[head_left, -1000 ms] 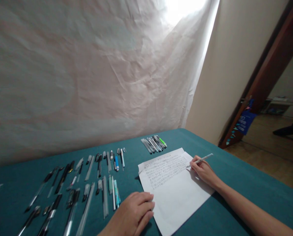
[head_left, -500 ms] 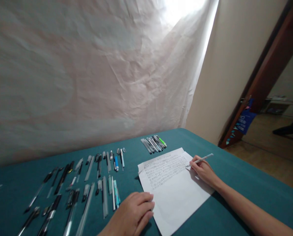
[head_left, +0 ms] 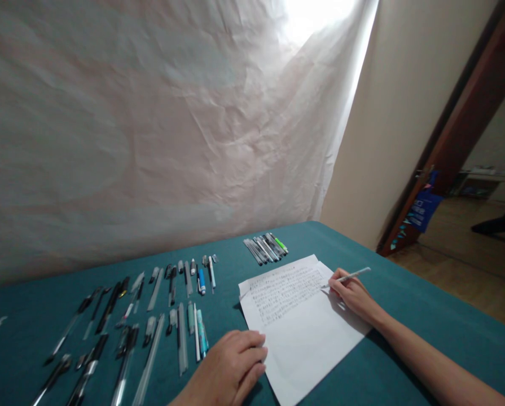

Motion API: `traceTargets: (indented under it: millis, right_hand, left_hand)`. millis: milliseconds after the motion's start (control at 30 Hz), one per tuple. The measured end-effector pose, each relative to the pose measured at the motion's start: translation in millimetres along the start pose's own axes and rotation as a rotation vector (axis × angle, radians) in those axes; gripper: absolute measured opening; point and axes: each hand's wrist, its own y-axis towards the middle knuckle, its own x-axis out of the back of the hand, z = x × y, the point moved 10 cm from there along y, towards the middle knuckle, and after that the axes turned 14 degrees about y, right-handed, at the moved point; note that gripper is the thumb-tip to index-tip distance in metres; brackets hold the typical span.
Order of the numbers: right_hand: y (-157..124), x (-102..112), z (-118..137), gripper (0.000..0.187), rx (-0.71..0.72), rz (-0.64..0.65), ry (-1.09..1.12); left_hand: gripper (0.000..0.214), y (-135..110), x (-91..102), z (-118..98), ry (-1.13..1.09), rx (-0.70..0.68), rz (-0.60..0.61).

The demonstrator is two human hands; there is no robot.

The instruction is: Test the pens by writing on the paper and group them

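Observation:
My right hand is closed around a white pen, whose tip touches the right edge of a white sheet of paper. The sheet's upper half is covered with handwriting. My left hand rests palm down at the sheet's lower left corner, fingers loosely curled and pressing on the paper's edge. Both hands lie on a table with a teal cloth.
Several pens and caps lie in rows on the cloth left of the paper. A small bunch of pens sits beyond the sheet. A white drape hangs behind the table. An open doorway with a brown frame is at right.
Almost nothing differs. My right hand with the pen has shifted very slightly down and right on the paper; my left hand stays put.

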Motion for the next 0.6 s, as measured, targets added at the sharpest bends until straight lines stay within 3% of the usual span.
traceTargets:
  millis: [600]
  right_hand:
    - [-1, -2, 11, 0.015, 0.047, 0.007, -0.056]
  left_hand:
    - [0.026, 0, 3.2, 0, -0.018, 0.010, -0.025]
